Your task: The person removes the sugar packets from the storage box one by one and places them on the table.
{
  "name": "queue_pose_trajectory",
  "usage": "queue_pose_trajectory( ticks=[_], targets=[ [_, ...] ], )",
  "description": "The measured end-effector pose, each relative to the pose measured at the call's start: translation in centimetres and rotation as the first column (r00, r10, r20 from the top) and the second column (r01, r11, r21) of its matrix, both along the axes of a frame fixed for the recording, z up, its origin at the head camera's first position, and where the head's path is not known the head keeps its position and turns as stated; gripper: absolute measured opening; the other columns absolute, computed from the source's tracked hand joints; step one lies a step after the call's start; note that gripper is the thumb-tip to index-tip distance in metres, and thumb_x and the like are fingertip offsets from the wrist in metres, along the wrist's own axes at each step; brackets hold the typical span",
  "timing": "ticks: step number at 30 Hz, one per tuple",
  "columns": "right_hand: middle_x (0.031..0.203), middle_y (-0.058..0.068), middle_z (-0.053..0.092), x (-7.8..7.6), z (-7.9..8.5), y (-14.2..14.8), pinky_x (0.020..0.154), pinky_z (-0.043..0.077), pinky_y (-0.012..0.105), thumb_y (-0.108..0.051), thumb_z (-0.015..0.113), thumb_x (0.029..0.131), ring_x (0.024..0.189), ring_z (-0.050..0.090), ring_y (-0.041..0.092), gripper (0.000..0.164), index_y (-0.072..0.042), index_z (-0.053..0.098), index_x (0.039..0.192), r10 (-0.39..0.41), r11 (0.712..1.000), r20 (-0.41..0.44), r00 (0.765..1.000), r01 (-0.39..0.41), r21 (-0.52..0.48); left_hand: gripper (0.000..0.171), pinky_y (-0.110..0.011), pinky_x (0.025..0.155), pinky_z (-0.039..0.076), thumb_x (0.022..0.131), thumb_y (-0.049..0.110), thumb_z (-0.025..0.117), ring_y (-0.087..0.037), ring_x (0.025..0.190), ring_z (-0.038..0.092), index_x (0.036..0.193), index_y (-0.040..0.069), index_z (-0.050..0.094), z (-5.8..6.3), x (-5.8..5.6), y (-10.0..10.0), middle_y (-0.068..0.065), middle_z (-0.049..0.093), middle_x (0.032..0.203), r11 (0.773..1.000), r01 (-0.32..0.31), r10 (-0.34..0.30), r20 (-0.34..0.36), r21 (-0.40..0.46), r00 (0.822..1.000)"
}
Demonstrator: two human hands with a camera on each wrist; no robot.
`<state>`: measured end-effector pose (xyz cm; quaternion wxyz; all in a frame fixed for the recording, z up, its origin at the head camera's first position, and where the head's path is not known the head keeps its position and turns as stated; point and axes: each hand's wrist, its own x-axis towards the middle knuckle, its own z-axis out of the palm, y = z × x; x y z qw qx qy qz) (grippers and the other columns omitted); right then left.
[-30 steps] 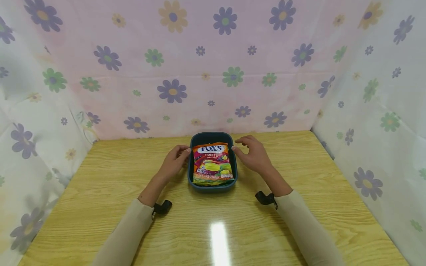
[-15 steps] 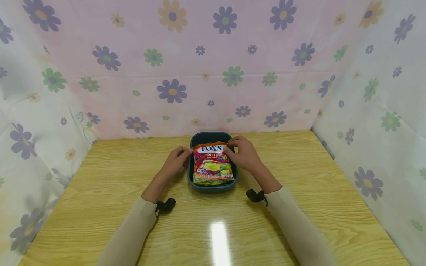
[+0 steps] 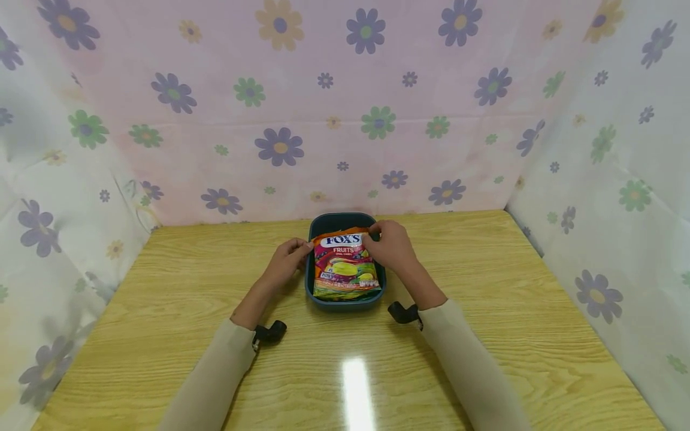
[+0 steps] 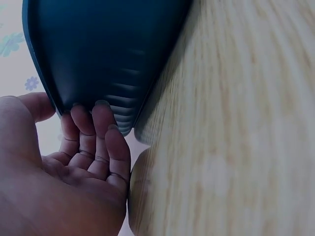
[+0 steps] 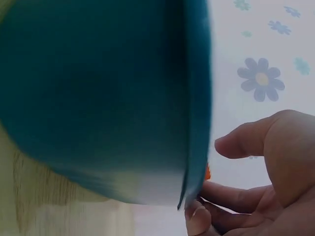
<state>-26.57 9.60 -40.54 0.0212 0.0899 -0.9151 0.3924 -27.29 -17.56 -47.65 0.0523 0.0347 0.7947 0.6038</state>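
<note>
A dark teal plastic basin (image 3: 345, 306) stands on the table with a bag of candy (image 3: 345, 263) lying in it, printed "FOX'S FRUITS". At the basin's left rim is my left hand (image 3: 286, 260), its thumb over the edge. The left wrist view shows that hand's (image 4: 83, 172) curled fingers against the outer wall. Reaching over the right rim, my right hand (image 3: 393, 245) pinches the bag's top right corner. From the right wrist, my right hand (image 5: 261, 182) has its fingers at the rim, where a bit of orange wrapper shows; the basin hides the rest of the bag.
Both hands work near the back of a wood-grain table (image 3: 215, 287). Flower-printed cloth (image 3: 345, 108) rises behind the table and on both sides. Each wrist carries a black camera mount (image 3: 271, 332).
My right hand has moved left from beside the rim onto the bag's top right corner. My left hand has shifted slightly right at the left rim. The basin stays in place.
</note>
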Motion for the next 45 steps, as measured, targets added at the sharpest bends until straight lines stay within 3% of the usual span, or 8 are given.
queue_pose_trajectory(
  ticks=[5, 10, 15, 19, 24, 29, 37, 45],
  targets=[
    [0.125, 0.019, 0.069, 0.0, 0.0, -0.1, 0.089, 0.057, 0.048, -0.026, 0.062, 0.105, 0.105, 0.068, 0.033, 0.052, 0.002, 0.054, 0.147, 0.050, 0.999, 0.056, 0.997, -0.049, -0.003, 0.035, -0.032, 0.082, 0.054, 0.112, 0.034, 0.055, -0.019, 0.089, 0.060, 0.117, 0.000, 0.062, -0.2, 0.0, -0.1, -0.008, 0.064, 0.105, 0.999, 0.026, -0.026, -0.011, 0.027, 1.000],
    [0.124, 0.018, 0.068, -0.1, 0.0, -0.1, 0.091, 0.056, 0.048, -0.024, 0.063, 0.105, 0.108, 0.067, 0.032, 0.054, 0.002, 0.050, 0.151, 0.089, 0.996, 0.040, 0.995, -0.088, -0.032, 0.032, -0.032, 0.082, 0.053, 0.112, 0.033, 0.056, -0.019, 0.089, 0.060, 0.114, 0.001, 0.060, -0.2, 0.0, -0.1, -0.005, 0.063, 0.102, 0.997, 0.038, -0.038, -0.007, 0.065, 0.999],
    [0.138, 0.022, 0.060, -0.1, -0.1, -0.4, 0.102, 0.053, 0.051, -0.025, 0.068, 0.103, 0.122, 0.061, 0.035, 0.061, 0.001, 0.045, 0.154, 0.119, 0.992, 0.067, 0.991, -0.116, -0.047, 0.032, -0.032, 0.082, 0.053, 0.112, 0.033, 0.056, -0.018, 0.089, 0.059, 0.112, 0.002, 0.060, -0.4, 0.0, -0.3, -0.003, 0.063, 0.099, 0.995, 0.046, -0.046, -0.002, 0.086, 0.999],
    [0.151, 0.025, 0.052, 0.1, 0.0, -0.7, 0.110, 0.050, 0.052, -0.026, 0.069, 0.103, 0.131, 0.058, 0.038, 0.072, 0.000, 0.034, 0.160, 0.131, 0.988, 0.142, 0.981, -0.118, -0.099, 0.031, -0.030, 0.080, 0.053, 0.112, 0.033, 0.056, -0.018, 0.088, 0.060, 0.110, 0.002, 0.060, -0.3, 0.0, -0.2, -0.002, 0.063, 0.098, 0.994, 0.051, -0.051, 0.001, 0.099, 0.999],
    [0.158, 0.026, 0.044, 0.2, -0.1, -1.0, 0.114, 0.046, 0.054, -0.030, 0.068, 0.104, 0.134, 0.055, 0.040, 0.085, -0.006, 0.018, 0.168, 0.148, 0.982, 0.241, 0.959, -0.115, -0.147, 0.030, -0.028, 0.079, 0.053, 0.112, 0.031, 0.056, -0.017, 0.086, 0.060, 0.109, 0.002, 0.060, -0.3, 0.1, -0.1, -0.002, 0.063, 0.096, 0.993, 0.056, -0.055, -0.010, 0.103, 0.998],
    [0.156, 0.025, 0.044, 0.3, -0.2, -1.1, 0.111, 0.049, 0.053, -0.031, 0.069, 0.103, 0.130, 0.057, 0.039, 0.092, -0.009, 0.010, 0.169, 0.174, 0.974, 0.271, 0.947, -0.125, -0.189, 0.030, -0.028, 0.078, 0.053, 0.113, 0.032, 0.055, -0.017, 0.086, 0.060, 0.109, 0.002, 0.060, -0.4, 0.1, -0.2, -0.001, 0.064, 0.097, 0.993, 0.056, -0.055, -0.012, 0.102, 0.998],
    [0.156, 0.027, 0.044, 0.4, -0.4, -1.4, 0.111, 0.049, 0.052, -0.023, 0.067, 0.105, 0.129, 0.058, 0.038, 0.085, -0.002, 0.014, 0.168, 0.146, 0.965, 0.261, 0.954, -0.080, -0.249, 0.032, -0.028, 0.080, 0.053, 0.112, 0.034, 0.055, -0.017, 0.087, 0.060, 0.111, 0.002, 0.060, -0.5, 0.0, -0.3, -0.002, 0.064, 0.098, 0.993, 0.060, -0.059, -0.008, 0.100, 0.998],
    [0.132, 0.024, 0.061, 0.6, -0.8, -1.4, 0.088, 0.062, 0.041, -0.024, 0.068, 0.106, 0.101, 0.069, 0.029, 0.063, 0.007, 0.040, 0.153, 0.135, 0.946, 0.275, 0.952, -0.041, -0.322, 0.033, -0.028, 0.079, 0.053, 0.112, 0.034, 0.055, -0.018, 0.086, 0.060, 0.109, 0.001, 0.060, -0.6, 0.1, -0.2, -0.003, 0.064, 0.097, 0.994, 0.054, -0.053, -0.012, 0.095, 0.999]
  ],
)
